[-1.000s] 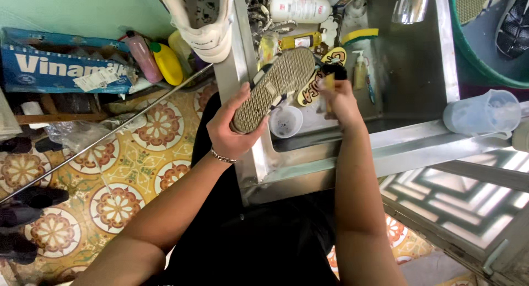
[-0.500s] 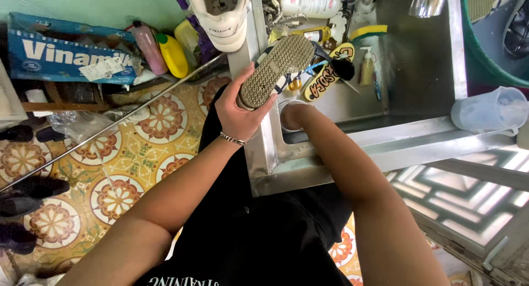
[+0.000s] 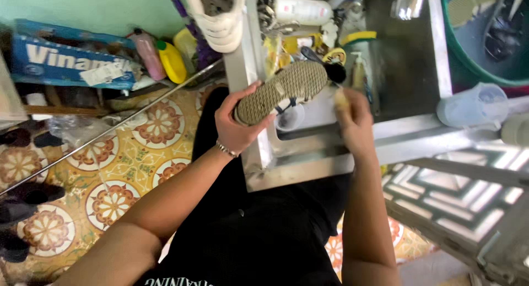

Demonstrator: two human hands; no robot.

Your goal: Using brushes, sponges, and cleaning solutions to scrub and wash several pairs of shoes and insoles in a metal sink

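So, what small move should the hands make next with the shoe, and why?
Probably bring the right hand up to the sole of the shoe and rub it there. The left hand holds the shoe sole-up over the metal sink, and the right hand, with something small and pale in its fingers, sits just beside the toe end, not clearly on the tread.

The right hand (image 3: 352,118), down in the sink half a second ago, is now up beside the shoe (image 3: 284,90) again. The left hand (image 3: 237,123) holds the shoe slightly lower, sole flatter.
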